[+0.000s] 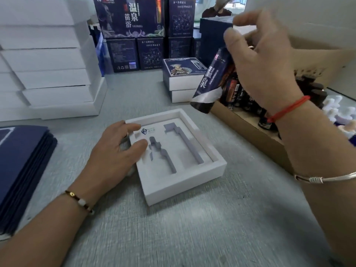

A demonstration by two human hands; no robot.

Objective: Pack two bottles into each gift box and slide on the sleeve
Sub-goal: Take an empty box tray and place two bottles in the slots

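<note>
An open white gift box (185, 182) lies on the grey table in front of me, its white foam insert showing two bottle-shaped cut-outs with nothing in them. My left hand (117, 149) rests on the box's left edge, fingers straight over the insert. My right hand (264, 60) is raised above and to the right of the box and pinches the top of a dark blue bottle (210, 83) with white characters, which hangs tilted in the air. More dark bottles (244, 97) stand in a cardboard carton (256, 135) at the right.
Flat navy sleeves (21, 166) are stacked at the left edge. White box stacks (48, 60) rise at the back left. Finished sleeved boxes (183, 78) and large printed navy cartons (133, 18) stand behind. White foam pieces (335, 110) lie at the far right.
</note>
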